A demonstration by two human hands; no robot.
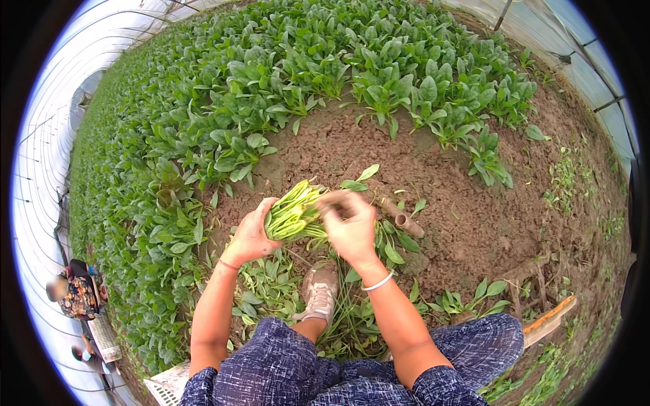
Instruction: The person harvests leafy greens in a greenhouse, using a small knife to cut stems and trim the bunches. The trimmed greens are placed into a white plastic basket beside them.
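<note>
My left hand (252, 232) is closed around a bunch of leafy greens, probably spinach (294, 210). Its pale green stems face up and to the right. Against the right side of the bunch is my right hand (350, 223), fingers curled and blurred by motion. Whether anything is pinched in those fingers cannot be told. A rusty metal tube (407, 223) lies on the soil just right of my right hand. Loose leaves (269, 289) cover the ground below the bunch, around my shoe (321, 292).
Dense rows of growing spinach (304, 66) curve across the far side and left. Brown soil (472, 223) spreads to the right. A white plastic crate (165, 388) stands at lower left, and a wooden piece (548, 322) at right. Two people (78, 297) are at far left near another crate (105, 337).
</note>
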